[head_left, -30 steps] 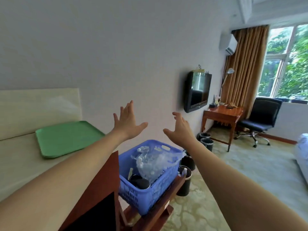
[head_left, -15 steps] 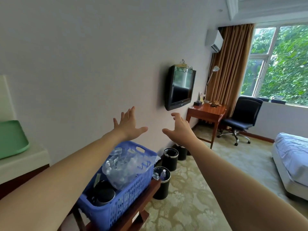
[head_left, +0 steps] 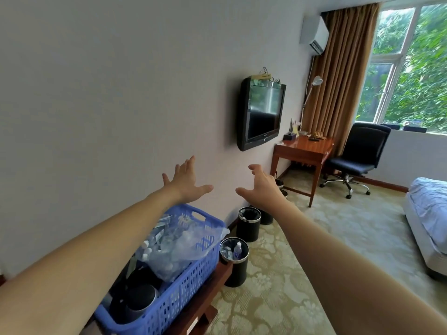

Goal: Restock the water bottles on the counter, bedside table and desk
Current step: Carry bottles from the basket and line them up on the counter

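Observation:
A blue plastic basket (head_left: 174, 298) sits on a low wooden stand at the lower left. Inside it lies a clear plastic bag of water bottles (head_left: 179, 247) beside dark round lids. My left hand (head_left: 186, 182) is stretched out in the air above the basket, fingers spread and holding nothing. My right hand (head_left: 262, 188) hangs beside it, fingers loosely bent and empty. A wooden desk (head_left: 304, 148) stands against the wall at the far right, under the wall TV. One small bottle (head_left: 237, 250) stands inside a black bin.
Three black bins (head_left: 248, 223) stand on the carpet by the wall. A wall TV (head_left: 262, 112) hangs above them. A black office chair (head_left: 355, 155) sits at the desk, and a bed (head_left: 428, 213) fills the right edge. Open carpet lies between.
My view has swung right: the green tray and pale counter have left the frame, and the desk, chair and bed have come nearer the middle. Both hands stay spread and empty.

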Available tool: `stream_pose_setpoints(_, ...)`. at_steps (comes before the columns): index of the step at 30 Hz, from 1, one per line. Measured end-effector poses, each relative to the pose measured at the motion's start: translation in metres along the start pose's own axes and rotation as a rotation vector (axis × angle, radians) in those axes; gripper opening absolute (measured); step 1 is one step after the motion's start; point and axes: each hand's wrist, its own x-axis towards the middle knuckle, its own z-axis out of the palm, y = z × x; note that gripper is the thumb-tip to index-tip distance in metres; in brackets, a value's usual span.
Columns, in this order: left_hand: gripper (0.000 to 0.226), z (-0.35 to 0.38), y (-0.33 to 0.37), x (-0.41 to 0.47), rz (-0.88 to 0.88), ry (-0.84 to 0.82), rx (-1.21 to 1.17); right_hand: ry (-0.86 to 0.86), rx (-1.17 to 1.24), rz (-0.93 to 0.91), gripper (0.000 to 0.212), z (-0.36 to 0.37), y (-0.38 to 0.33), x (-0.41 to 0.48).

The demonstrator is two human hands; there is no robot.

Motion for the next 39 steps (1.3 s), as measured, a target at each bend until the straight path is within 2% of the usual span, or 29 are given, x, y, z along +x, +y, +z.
stream_pose_setpoints(10, 0.101, 0.021, -0.021, 0.105, 0.002, -0.087, 0.023, -0.013, -0.008, 0.08, 0.076, 0.017, 0.03, 0.1)
stream_pose_setpoints(22, 0.102, 0.023, -0.104, 0.19, -0.123, -0.087, -0.022, -0.13, 0.045, 0.005, 0.077, 0.115, 0.014, 0.206)
stream_pose_setpoints(29, 0.103, 0.033, -0.152, 0.202, -0.259, -0.076, -0.038, -0.238, 0.051, -0.073, 0.077, 0.17, 0.006, 0.247)
stream_pose_setpoints(39, 0.103, 0.054, -0.205, 0.234, -0.56, -0.003, -0.237, -0.472, 0.073, -0.308, 0.075, 0.242, 0.002, 0.338)
